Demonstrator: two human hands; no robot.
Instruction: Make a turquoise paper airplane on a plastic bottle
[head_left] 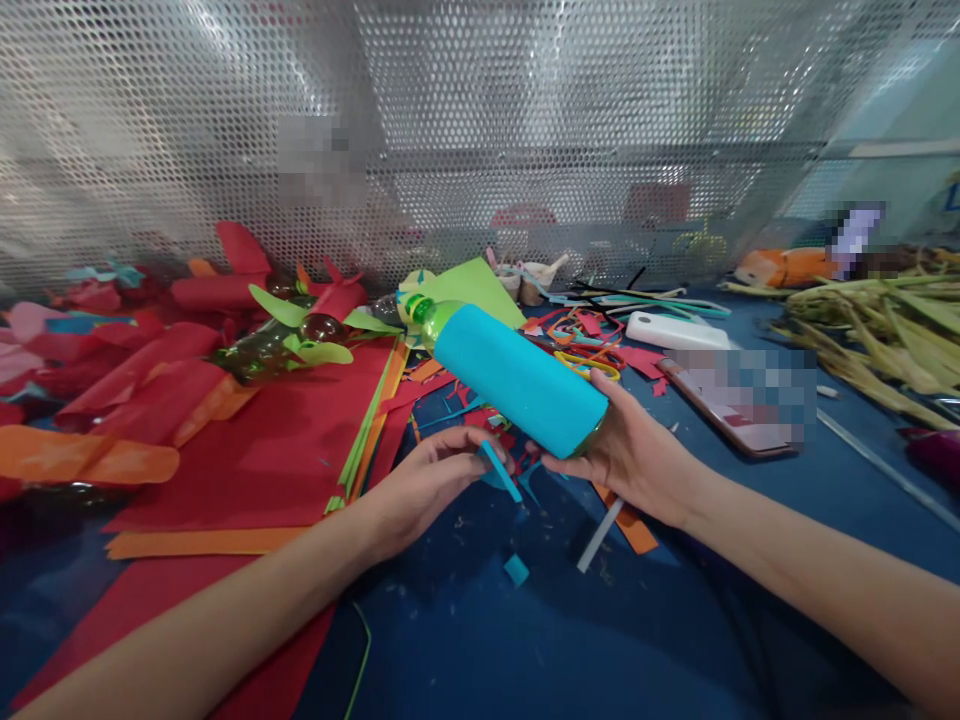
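A green plastic bottle wrapped in blue paper (521,378) lies tilted in the air, its neck towards the upper left. My right hand (630,450) grips it round the base at the lower right end. Just below the bottle, my left hand (442,475) pinches a narrow strip of blue paper (500,472) between thumb and fingers. Part of the left fingertips is hidden behind that strip. Under the hands, a small blue paper square (516,570) rests on the dark blue table (465,650).
Red paper sheets (277,460) and orange strips (202,542) cover the left side. Behind them lie several paper-decorated bottles (262,345). A phone (731,405), a white glue gun-like object (677,330) and dry husks (885,310) are at right. Perforated metal mesh (465,120) stands behind.
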